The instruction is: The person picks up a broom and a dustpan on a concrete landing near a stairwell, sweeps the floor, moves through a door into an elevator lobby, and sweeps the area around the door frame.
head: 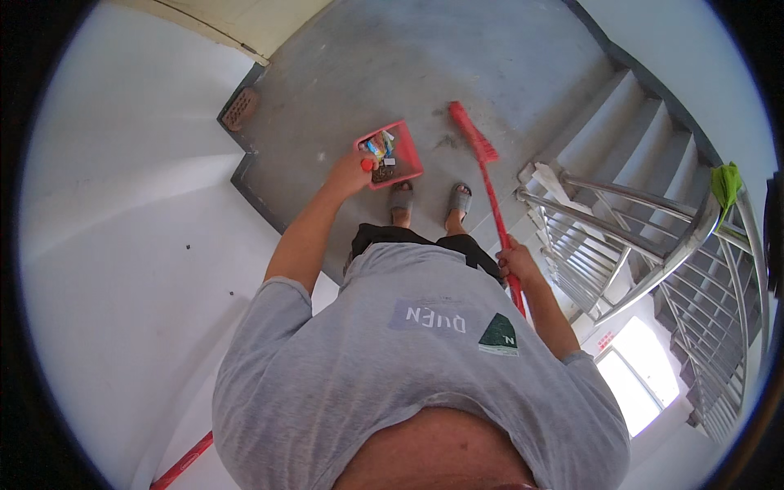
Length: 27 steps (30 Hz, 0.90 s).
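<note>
My left hand [353, 174] is closed around the red-capped end of the handle of a red plastic dustpan [409, 160]. Colourful wrappers [380, 144], a small white piece and dark debris lie in the pan, just ahead of my left foot. My right hand [517, 260] grips the red handle of a broom [481, 141] at my right side. The red bristles of its head rest on the grey floor, to the right of the dustpan and apart from it. Between the two, dark dust [449, 141] is scattered on the floor.
Steps [597, 125] rise at the right, beside a metal stair railing [618, 228] with a green cloth [726, 185] over it. A perforated brick [241, 109] lies in the wall corner at the left. A red pole [184, 460] shows at the lower left.
</note>
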{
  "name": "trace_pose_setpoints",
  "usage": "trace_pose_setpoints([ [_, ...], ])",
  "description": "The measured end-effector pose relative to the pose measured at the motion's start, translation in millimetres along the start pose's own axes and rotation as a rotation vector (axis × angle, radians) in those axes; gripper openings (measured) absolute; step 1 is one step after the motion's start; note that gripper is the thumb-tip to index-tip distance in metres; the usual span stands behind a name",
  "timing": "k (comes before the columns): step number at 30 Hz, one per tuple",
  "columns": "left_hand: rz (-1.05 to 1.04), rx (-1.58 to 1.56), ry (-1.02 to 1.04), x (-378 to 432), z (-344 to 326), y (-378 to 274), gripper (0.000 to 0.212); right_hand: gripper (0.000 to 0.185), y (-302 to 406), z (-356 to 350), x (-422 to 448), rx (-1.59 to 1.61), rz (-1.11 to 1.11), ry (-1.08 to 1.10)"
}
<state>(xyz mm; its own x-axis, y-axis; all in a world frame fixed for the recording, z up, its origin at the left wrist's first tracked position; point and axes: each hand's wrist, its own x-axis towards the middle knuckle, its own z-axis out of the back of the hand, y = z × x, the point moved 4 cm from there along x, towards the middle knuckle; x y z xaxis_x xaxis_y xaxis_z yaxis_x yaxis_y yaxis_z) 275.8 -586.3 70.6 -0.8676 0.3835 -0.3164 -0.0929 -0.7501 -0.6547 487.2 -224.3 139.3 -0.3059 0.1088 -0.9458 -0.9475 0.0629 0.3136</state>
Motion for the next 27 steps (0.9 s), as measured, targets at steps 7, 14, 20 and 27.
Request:
trace_pose_setpoints([
  [7,0.005,-0.040,-0.038,18,-9,26,0.005,0.061,10,-15,-45,0.163,-0.042,0.309],
  [14,0.068,-0.012,0.001,20,-9,32,0.022,0.069,35,7,-89,0.006,0.032,0.129],
  [20,0.110,-0.044,-0.017,3,-5,18,0.021,0.070,-8,-30,-1,0.046,0.122,0.197],
  [27,0.057,-0.143,-0.156,-25,6,29,0.013,0.065,30,-27,-86,0.193,-0.048,0.285],
])
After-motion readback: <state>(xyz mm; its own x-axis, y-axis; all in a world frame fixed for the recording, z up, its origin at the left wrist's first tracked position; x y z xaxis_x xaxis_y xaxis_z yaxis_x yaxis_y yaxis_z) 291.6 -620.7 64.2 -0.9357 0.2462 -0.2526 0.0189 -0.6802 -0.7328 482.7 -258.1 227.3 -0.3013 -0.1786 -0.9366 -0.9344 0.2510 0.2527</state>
